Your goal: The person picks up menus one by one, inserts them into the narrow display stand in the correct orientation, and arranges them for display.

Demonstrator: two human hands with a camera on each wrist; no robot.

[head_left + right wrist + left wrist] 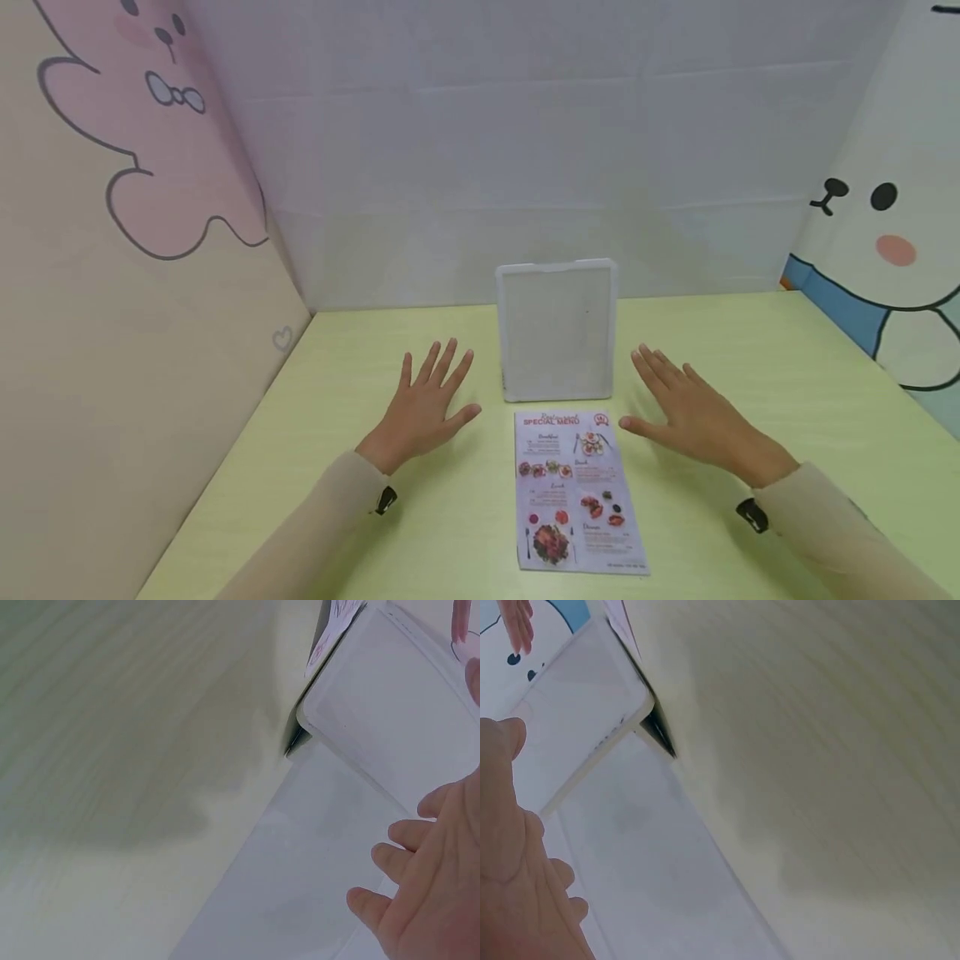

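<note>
Your left hand (422, 408) and right hand (693, 414) are both spread flat, fingers straight and fanned, palms down just above or on the table (787, 392) (the head view does not settle whether they touch it). Neither holds anything.

Between your hands, slightly forward of them, stands the frame (557, 330): a pale, translucent-looking plastic rectangle with rounded corners and a raised rim, tilted upright on a dark foot that shows in the left wrist view. It looks blank, with no sheet in it.

Between your wrists, just nearer you than the frame, lies the menu (576, 490), a flat glossy printed sheet with red headings and small food photos, its top edge just beside the frame's base.

As a judgement: nothing has begun. The menu lies untouched and the frame stands by itself, so all the handling is left.

The table is pale yellow-green with a faint wood grain, matte. Beyond your hands rises a plain white wall (525, 150); cartoon-animal panels flank you at either side.
</note>
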